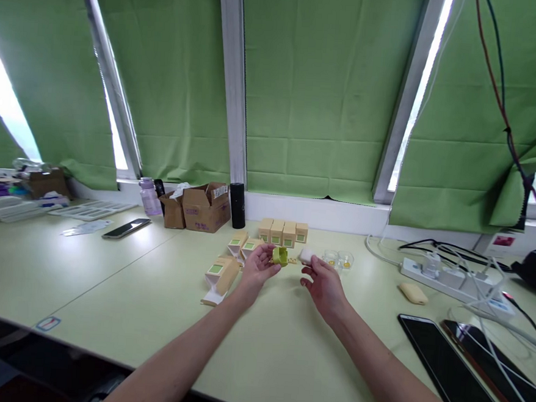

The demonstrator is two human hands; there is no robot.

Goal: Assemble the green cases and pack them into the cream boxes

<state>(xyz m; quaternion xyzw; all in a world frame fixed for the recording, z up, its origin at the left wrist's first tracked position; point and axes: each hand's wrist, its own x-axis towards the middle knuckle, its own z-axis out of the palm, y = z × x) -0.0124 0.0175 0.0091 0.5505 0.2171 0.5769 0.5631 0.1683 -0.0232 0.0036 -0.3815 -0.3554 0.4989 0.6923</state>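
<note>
My left hand [258, 269] is closed on a small yellow-green case [280, 256], hollow on the side I can see. Pinched in the fingertips of my right hand [327, 289] is a small white rounded piece [306, 255], too small to name. The two pieces are held apart, just above the table. Beside my left hand are opened kraft boxes [226, 273] with green labels. Closed kraft boxes [277, 232] stand in a row behind it. Two small clear cups [345, 260] with something yellow in them sit beyond my right hand. Tiny yellowish bits lie between my hands.
Cardboard cartons [206, 212] and a black cylinder [237, 205] stand along the back. A phone [126, 228] lies to the left. On the right are a power strip [455, 284] with tangled cables, a cream rounded object [412, 293] and a large dark-screened phone [449, 367].
</note>
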